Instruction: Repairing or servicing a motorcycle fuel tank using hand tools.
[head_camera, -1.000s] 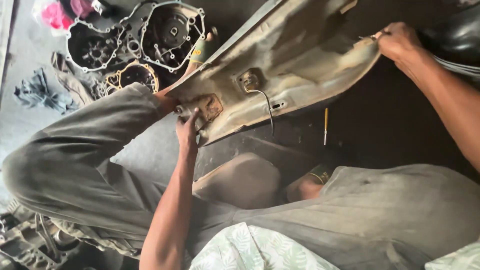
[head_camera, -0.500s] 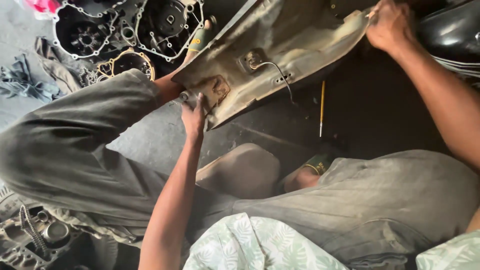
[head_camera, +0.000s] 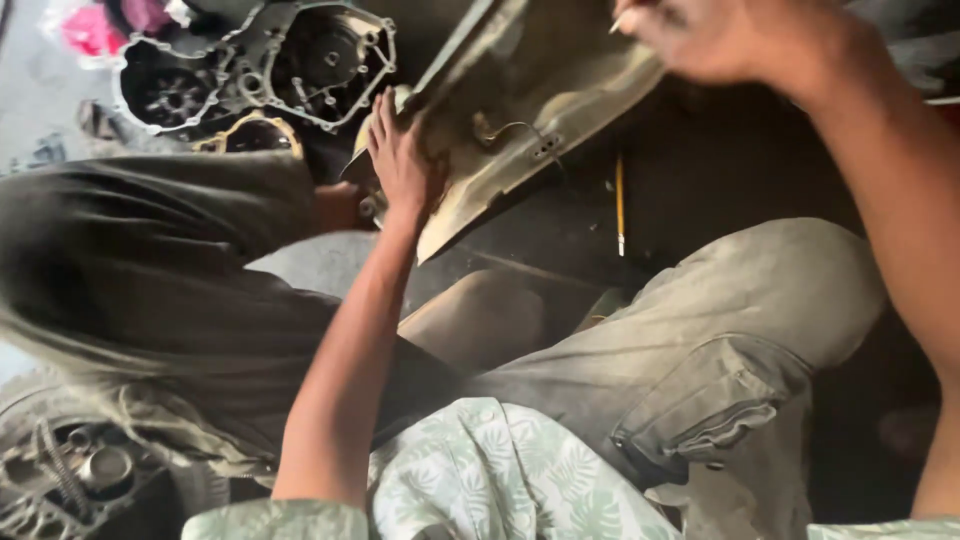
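Observation:
A long, dirty beige plastic body panel (head_camera: 540, 110) of a motorcycle lies tilted across the upper middle of the head view. My left hand (head_camera: 402, 160) presses flat on its lower left end, fingers spread along the edge. My right hand (head_camera: 730, 40) grips the panel's upper right end, blurred by motion, with a thin light stick poking out by the fingers. A small bracket and wire (head_camera: 505, 135) show on the panel's inner face. My knees in grey trousers sit below it.
A metal engine case cover (head_camera: 270, 65) with round openings lies on the floor at upper left, next to pink cloth (head_camera: 95, 25). A yellow-handled screwdriver (head_camera: 620, 205) lies on the dark floor. Another engine part (head_camera: 85, 470) sits at lower left.
The view has closed in on the panel. My left hand has gone from the panel's tip to lying flat on its edge. My right hand stays on the far end.

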